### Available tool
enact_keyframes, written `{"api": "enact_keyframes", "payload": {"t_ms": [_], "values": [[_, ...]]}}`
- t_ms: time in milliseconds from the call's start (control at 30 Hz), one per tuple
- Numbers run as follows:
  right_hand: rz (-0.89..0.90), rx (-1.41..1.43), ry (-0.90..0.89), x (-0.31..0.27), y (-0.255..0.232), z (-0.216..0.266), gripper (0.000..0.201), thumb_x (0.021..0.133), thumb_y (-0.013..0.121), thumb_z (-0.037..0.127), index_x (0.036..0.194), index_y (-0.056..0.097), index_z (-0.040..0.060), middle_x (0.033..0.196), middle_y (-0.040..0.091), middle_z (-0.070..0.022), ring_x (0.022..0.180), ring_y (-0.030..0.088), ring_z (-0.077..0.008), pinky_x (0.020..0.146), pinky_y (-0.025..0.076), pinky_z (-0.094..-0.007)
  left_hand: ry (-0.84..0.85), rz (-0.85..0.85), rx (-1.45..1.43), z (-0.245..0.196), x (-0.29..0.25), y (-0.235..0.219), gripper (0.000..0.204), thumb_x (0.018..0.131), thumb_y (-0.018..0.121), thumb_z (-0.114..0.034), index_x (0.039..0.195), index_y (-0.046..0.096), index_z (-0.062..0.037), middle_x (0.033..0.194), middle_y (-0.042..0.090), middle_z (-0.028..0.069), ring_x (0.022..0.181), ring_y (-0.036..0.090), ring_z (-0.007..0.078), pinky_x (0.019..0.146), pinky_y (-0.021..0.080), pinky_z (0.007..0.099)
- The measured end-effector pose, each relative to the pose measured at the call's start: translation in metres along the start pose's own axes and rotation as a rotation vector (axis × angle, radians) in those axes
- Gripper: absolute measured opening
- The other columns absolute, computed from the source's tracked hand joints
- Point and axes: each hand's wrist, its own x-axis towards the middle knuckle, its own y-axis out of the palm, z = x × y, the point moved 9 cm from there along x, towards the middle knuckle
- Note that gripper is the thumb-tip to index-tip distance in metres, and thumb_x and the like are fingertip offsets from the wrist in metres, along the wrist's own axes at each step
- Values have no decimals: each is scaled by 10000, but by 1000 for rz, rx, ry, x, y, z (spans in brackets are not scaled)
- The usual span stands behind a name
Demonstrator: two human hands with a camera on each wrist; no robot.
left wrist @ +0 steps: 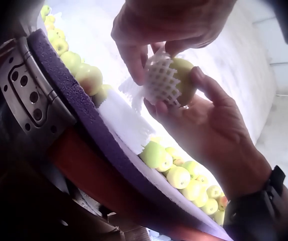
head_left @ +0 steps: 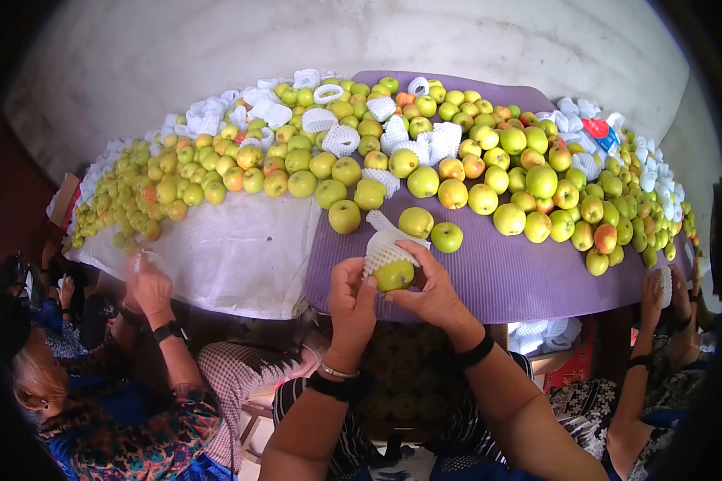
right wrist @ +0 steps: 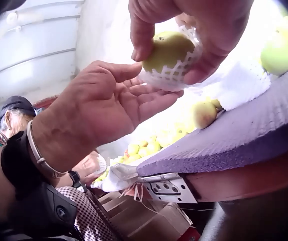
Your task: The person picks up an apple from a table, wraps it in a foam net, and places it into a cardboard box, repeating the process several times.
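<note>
Over the purple mat's front edge, a yellow-green apple (head_left: pixel 395 276) is partly covered by a white foam net sleeve (head_left: pixel 383 253). My left hand (head_left: pixel 351 309) holds the sleeved side, its thumb at the front. From the other side, my right hand (head_left: pixel 437 295) grips the apple, thumb low and fingers around the net. The right wrist view shows the apple's bare end (right wrist: pixel 166 47) by the right thumb and net mesh (right wrist: pixel 171 74) below it. In the left wrist view the sleeve (left wrist: pixel 161 83) lies between both hands.
A long heap of apples (head_left: pixel 537 180) and loose foam nets (head_left: pixel 341 140) spreads across the purple mat (head_left: pixel 457 272) and white sheet (head_left: pixel 241 240). Two loose apples (head_left: pixel 447 236) lie just beyond my hands. People sit at both sides, one with a patterned sleeve (head_left: pixel 136 433).
</note>
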Motion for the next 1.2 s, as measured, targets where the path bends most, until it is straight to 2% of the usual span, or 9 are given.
{"api": "enact_keyframes", "payload": {"t_ms": [233,367,467,533,733,833,1067,1133,1200], "values": [[-18,6,9,-1,-2,-5,690,625,726,24,1225,384,28,1117,494,-95,1020,487,-146,871,419,-286,175,-162,553,-17,0,-15,81,755,567,3,823,526,-11,773,543,97,654,532,148,597,438,260],[-138,-172,-45,0,-11,-4,671,614,742,69,1192,404,22,1106,494,-122,1030,488,-175,864,417,-295,332,-131,685,-40,-12,7,89,724,575,18,785,516,-9,788,537,109,654,525,167,589,446,275],[-168,-251,-108,-1,-12,5,670,598,754,89,1172,415,23,1086,493,-150,999,513,-229,847,421,-316,391,-101,682,-37,-13,13,152,728,570,31,867,522,-4,856,543,105,747,545,169,652,462,281],[-181,-350,-146,-2,-11,11,678,589,754,88,1171,414,25,1079,489,-156,1001,503,-267,857,411,-336,130,-91,255,-9,-5,2,278,772,544,11,1046,502,16,981,544,110,856,549,177,751,457,276],[-215,-666,-368,-10,3,37,706,589,730,67,1202,383,18,1105,445,-206,1032,438,-390,903,366,-404,13,157,47,-8,-7,20,539,854,502,-75,1316,247,33,1241,407,135,1091,441,186,921,367,299],[-230,-736,-407,-18,17,45,692,621,705,55,1219,361,-5,1166,407,-246,1052,419,-419,916,356,-426,-97,163,-176,-10,-8,25,573,866,487,-131,1334,196,22,1289,368,131,1171,383,200,986,299,317],[-253,-968,-561,-32,50,39,482,759,563,36,1184,380,-99,1230,351,-313,1130,374,-480,953,342,-462,-153,145,-445,9,0,13,583,871,502,-127,1329,173,18,1253,389,146,1126,428,208,949,362,326],[-219,-969,-556,-34,58,37,441,774,533,20,1173,392,-106,1232,355,-311,1140,367,-481,964,334,-459,-183,85,-454,5,1,12,432,885,467,-163,1246,316,20,1214,450,136,1116,462,236,953,371,330],[-185,-971,-550,-34,60,38,403,789,502,5,1162,404,-114,1234,359,-309,1151,360,-483,974,326,-456,-232,46,-489,11,1,6,416,884,468,-161,1236,332,16,1196,468,137,1101,476,239,941,385,339]]}}
